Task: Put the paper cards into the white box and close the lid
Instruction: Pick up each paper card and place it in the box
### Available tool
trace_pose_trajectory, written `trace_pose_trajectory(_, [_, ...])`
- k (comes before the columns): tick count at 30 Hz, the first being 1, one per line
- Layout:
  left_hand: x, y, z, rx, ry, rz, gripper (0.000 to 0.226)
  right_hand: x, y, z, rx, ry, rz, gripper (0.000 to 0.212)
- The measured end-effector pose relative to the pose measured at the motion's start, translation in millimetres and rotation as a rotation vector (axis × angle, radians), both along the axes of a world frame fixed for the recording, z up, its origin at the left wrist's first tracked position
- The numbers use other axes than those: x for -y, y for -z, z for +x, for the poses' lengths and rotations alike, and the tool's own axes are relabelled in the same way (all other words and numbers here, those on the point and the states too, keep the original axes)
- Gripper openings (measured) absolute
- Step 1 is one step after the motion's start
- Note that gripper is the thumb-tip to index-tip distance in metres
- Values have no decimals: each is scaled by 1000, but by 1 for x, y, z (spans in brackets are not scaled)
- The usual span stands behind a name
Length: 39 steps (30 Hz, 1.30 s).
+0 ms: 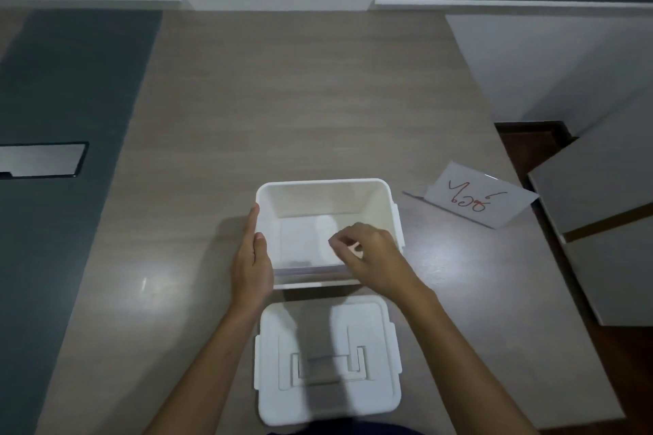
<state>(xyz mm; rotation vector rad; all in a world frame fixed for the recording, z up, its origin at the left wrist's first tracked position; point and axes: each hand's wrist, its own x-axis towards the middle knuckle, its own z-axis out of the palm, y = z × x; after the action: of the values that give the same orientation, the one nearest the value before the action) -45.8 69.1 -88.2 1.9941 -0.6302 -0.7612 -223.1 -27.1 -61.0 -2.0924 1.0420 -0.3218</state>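
Observation:
The white box [383, 201] stands open in the middle of the table. My left hand [252, 258] lies flat against its left wall, with the thumb hooked over the rim. My right hand [371, 254] reaches into the box from the near right, fingers curled and pinched at the edge of the paper cards [304, 244]. The cards lean inside against the near wall, their stacked edges showing along it. The white lid [328, 357] lies flat on the table just in front of the box, handle side up.
A white sheet with red handwriting [477, 199] rests on a clear stand at the right of the wooden table [282, 99]. Beyond the table's right edge are grey cabinet panels [600, 187]. A dark strip with a metal plate [42, 159] runs along the left.

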Motion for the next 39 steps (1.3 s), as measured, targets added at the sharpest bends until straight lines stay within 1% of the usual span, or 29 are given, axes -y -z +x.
trace_pose_trajectory(3, [7, -2, -4, -3, 4, 7, 50, 32, 0, -19, 111, 222, -229, 15])
trace_pose_trajectory(5, [12, -3, -8, 2, 4, 14, 50, 58, 1, -35, 94, 376, -322, 20])
trace_pose_trajectory(9, [23, 0, -17, 22, 23, 7, 50, 111, 15, -78, -95, 609, -346, 48])
trace_pose_trajectory(12, [30, 1, -21, 23, 34, 1, 50, 139, 26, -109, -235, 730, -268, 61])
trace_pose_trajectory(14, [32, 2, -23, 20, 42, -10, 50, 153, 31, -125, -305, 759, -267, 61])
trace_pose_trajectory(16, [34, 3, -24, 25, 54, -12, 50, 162, 35, -136, -380, 767, -271, 57])
trace_pose_trajectory(19, [37, 2, -26, 31, 61, -8, 50, 167, 38, -144, -403, 782, -301, 43])
trace_pose_trajectory(21, [39, 1, -27, 32, 69, -5, 50, 167, 37, -145, -356, 802, -336, 28])
trace_pose_trajectory(23, [40, 1, -27, 32, 70, -6, 50, 162, 33, -144, -269, 803, -299, 17])
trace_pose_trajectory(26, [41, 1, -27, 27, 76, -5, 50, 151, 24, -134, -187, 811, -283, 14])
trace_pose_trajectory(31, [42, 0, -28, 8, 73, -27, 49, 136, -9, -103, 32, 799, -391, 12])
trace_pose_trajectory(33, [41, 0, -28, 3, 76, -33, 49, 129, -28, -87, 164, 750, -485, 12])
trace_pose_trajectory(36, [41, 1, -27, 5, 78, -45, 49, 115, -57, -64, 347, 618, -613, 12])
trace_pose_trajectory(39, [40, 1, -26, 0, 80, -51, 48, 90, -78, -43, 416, 463, -665, 9])
